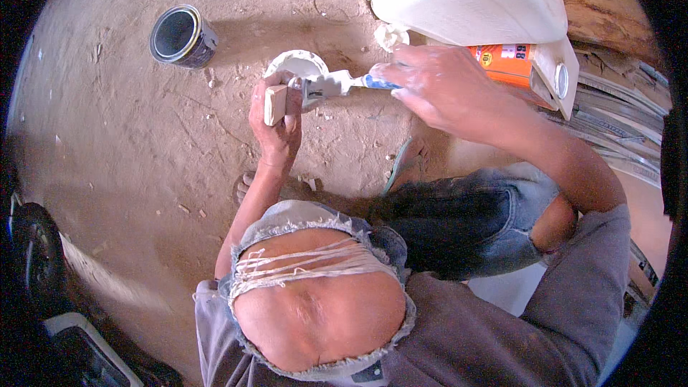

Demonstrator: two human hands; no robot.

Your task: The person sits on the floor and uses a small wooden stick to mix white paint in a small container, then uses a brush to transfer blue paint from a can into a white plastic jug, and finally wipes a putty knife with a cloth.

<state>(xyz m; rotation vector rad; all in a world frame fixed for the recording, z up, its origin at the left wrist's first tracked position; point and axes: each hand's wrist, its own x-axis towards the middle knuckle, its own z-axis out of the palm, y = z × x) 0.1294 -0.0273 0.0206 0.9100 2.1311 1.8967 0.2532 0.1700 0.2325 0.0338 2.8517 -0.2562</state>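
Note:
My left hand (278, 118) grips a pale wooden block (275, 105), its fingers and thumb closed round it. A flat grey piece (313, 91) sticks out past the fingers; whether it joins the block I cannot tell. Between finger and thumb, my right hand (437, 86) holds a putty knife by its blue handle (380, 82). White paste coats the knife's blade (335, 84), which touches or overlaps the grey piece. Just beyond my left fingers is a round white tub (297, 63) smeared with paste, partly hidden by that hand.
An opened metal can (183, 37) stands on the sandy floor at far left. A large white plastic container (466, 0), an orange tin (505, 68) and a crumpled white lump (391, 36) lie right. Long metal strips (620, 122) are stacked at right; a black wheel (37, 254) is lower left.

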